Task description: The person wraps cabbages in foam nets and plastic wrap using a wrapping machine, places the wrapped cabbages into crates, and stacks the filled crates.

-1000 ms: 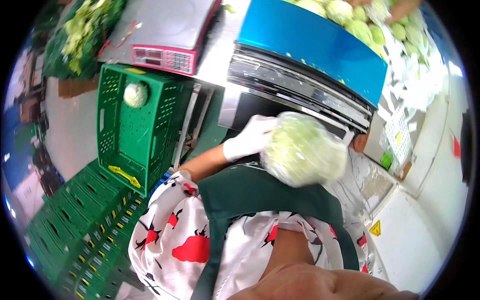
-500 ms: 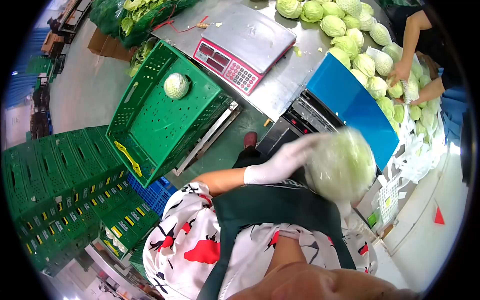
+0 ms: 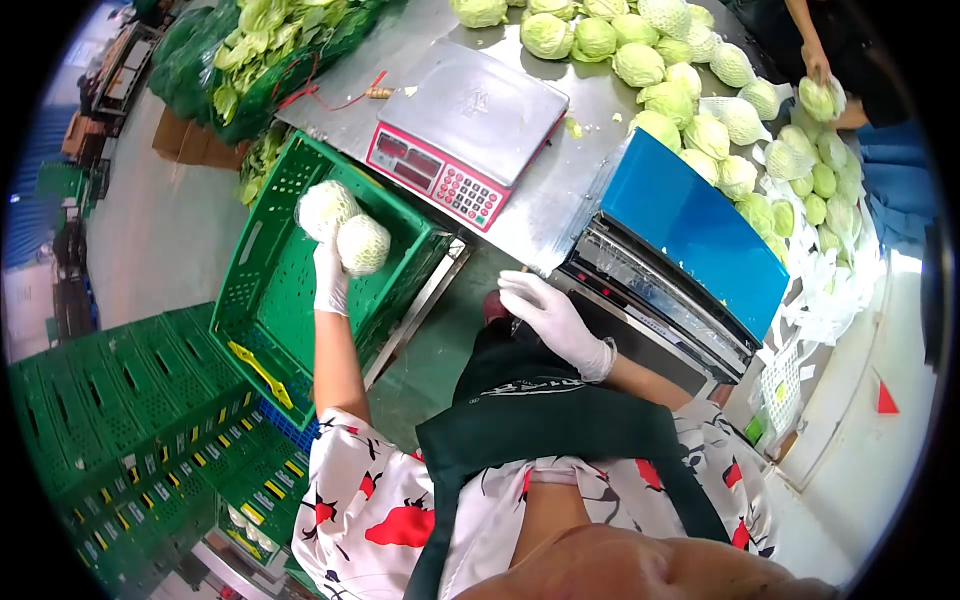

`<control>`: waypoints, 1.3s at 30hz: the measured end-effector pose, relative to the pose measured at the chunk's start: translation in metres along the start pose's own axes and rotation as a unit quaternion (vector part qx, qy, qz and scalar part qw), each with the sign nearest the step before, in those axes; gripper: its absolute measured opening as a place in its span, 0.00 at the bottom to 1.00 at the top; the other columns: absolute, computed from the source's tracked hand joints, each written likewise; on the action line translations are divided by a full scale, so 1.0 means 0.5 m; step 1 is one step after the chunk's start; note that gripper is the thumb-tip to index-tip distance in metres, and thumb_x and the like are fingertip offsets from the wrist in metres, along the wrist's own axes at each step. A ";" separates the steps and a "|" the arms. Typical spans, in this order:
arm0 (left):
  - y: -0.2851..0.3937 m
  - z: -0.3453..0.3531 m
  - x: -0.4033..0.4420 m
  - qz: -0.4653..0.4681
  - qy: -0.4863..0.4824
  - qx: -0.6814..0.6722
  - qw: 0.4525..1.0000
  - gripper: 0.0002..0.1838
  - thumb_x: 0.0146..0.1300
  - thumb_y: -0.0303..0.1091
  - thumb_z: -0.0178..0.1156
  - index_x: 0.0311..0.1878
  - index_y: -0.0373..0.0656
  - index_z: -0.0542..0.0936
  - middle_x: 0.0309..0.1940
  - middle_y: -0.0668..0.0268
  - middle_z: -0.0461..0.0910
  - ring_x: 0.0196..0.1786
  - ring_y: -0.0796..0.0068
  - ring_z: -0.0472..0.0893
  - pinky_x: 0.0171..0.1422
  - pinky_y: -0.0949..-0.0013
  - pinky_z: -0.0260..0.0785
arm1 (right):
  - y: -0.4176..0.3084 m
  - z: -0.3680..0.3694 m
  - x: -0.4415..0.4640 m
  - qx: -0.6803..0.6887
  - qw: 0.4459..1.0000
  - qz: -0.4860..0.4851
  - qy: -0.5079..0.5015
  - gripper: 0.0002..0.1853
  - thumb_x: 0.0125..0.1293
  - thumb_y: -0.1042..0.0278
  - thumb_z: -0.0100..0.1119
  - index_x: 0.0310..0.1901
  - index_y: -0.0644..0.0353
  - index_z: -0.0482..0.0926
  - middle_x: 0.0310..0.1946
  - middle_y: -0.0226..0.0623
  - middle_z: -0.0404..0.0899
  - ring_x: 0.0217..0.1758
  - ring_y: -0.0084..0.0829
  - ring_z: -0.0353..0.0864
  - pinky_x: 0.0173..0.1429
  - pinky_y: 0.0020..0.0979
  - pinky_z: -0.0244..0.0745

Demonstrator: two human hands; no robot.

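My left hand (image 3: 329, 275), in a white glove, is inside the green crate (image 3: 236, 262), with its fingers closed against a pale wrapped cabbage (image 3: 325, 207). A second cabbage (image 3: 363, 246), in white netting, lies right beside it, touching or nearly so. The fingertips are partly hidden between the two. My gloved right hand (image 3: 548, 318) is over the near edge of the wrapping machine (image 3: 640, 300), fingers stretched out and nothing visible in them. A blue panel (image 3: 690, 225) covers the machine's far side.
A red-and-silver scale (image 3: 470, 125) stands on the metal table (image 3: 405, 30). Cabbages (image 3: 640, 62) are heaped at the back right, where another person's hand (image 3: 815, 62) holds one. Stacked green crates (image 3: 110, 390) stand at left. A leaf-filled net bag (image 3: 270, 60) lies at the back left.
My left hand has swung left from in front of my body into the crate, and a second cabbage is now there. My right hand, hidden before, shows beside the machine. The view has shifted slightly.
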State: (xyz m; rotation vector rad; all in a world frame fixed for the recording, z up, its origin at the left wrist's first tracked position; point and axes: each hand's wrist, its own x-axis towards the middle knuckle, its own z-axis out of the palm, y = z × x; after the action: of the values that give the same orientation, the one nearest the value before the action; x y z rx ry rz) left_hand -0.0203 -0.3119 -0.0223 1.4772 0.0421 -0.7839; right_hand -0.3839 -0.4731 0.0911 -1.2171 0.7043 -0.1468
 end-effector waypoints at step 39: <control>0.026 1.001 -0.172 0.237 -0.435 0.262 0.828 0.20 0.72 0.29 0.59 0.65 0.37 0.76 0.50 0.60 0.84 0.51 0.72 0.83 0.63 0.66 0.72 | -0.030 -1.380 0.402 0.437 0.807 -0.301 0.260 0.46 0.59 0.40 0.70 0.70 0.63 0.65 0.69 0.44 0.69 0.66 0.41 0.75 0.71 0.40 0.70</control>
State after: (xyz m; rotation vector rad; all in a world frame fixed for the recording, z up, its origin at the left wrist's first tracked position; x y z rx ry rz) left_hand -0.2946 -0.7215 0.1003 1.3981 -1.2781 -1.0269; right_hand -0.6144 -1.1288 -0.0933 -0.4345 0.5687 -1.2444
